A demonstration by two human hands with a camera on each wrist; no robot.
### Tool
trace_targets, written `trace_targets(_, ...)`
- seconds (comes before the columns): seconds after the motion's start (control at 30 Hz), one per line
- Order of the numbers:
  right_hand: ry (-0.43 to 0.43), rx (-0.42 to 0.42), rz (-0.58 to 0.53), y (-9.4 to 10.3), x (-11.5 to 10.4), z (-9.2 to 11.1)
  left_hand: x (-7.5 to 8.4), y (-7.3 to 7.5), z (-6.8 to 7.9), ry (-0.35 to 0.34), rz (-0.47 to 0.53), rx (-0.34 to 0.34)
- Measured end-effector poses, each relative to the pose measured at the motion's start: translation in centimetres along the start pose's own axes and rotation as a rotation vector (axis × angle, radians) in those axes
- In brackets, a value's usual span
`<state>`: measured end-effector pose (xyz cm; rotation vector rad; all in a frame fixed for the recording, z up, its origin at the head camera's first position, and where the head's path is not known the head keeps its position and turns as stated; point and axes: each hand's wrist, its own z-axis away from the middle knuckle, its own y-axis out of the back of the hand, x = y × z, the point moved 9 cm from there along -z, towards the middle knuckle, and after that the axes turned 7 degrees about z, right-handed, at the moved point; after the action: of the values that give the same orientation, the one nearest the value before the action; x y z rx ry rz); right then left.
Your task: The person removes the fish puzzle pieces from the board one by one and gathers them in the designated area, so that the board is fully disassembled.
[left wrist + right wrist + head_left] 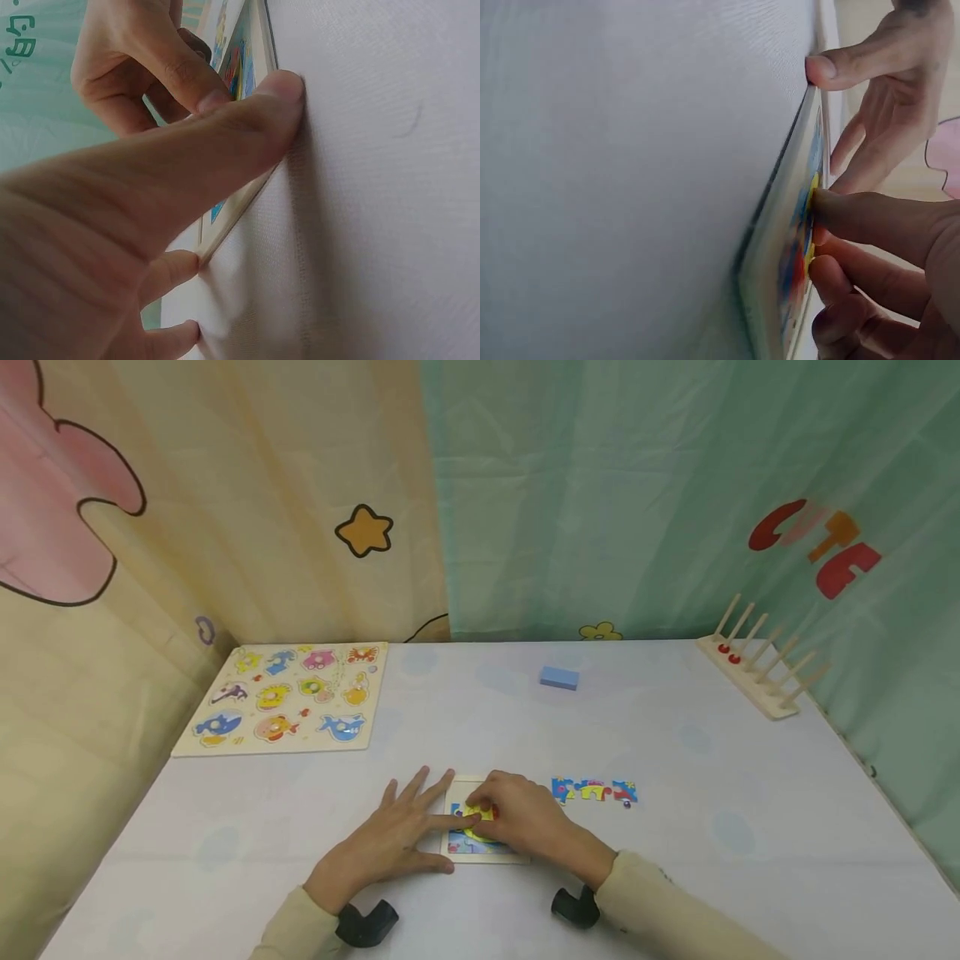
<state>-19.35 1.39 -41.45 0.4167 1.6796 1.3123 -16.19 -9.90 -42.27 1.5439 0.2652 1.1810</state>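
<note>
A small jigsaw puzzle in a pale wooden frame [489, 860] lies on the table between the hands. My right hand [528, 814] pinches a yellow puzzle piece [486, 814] low over the picture, its fingers curled; the right wrist view shows the thumb and fingertips at this yellow edge [814, 182]. Spread wide, my left hand [393, 835] lies along the frame's left side, with its index finger reaching to the yellow piece. Its thumb [281, 90] rests by the frame's near corner. Part of the picture is hidden under the fingers.
Loose puzzle pieces [592, 790] lie right of the frame. A blue block [559, 678] sits farther back. A sea-animal peg board [288, 697] is at back left, and a peg rack [750, 672] with red beads stands at back right. Curtains enclose the table.
</note>
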Motion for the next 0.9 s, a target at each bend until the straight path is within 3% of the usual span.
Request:
trace_targets(0.23, -0.055, 0.012, 0.04, 0.0, 0.0, -0.2, -0.6, 0.2, 0.2, 0.029, 0.055, -0.012)
trace_targets(0.33, -0.077, 0.005, 0.043, 0.0, 0.0, -0.2, -1.1, 0.9, 0.2, 0.06, 0.049, 0.035)
trace_targets(0.5, -0.086, 0.017, 0.039, 0.1, 0.0, -0.1, -1.9, 1.4, -0.2, 0.11, -0.061, 0.123)
trace_targets(0.9, -0.105, 0.018, -0.006, 0.1, 0.3, -0.2, -2.0, 1.0, -0.7, 0.179, -0.049, 0.096)
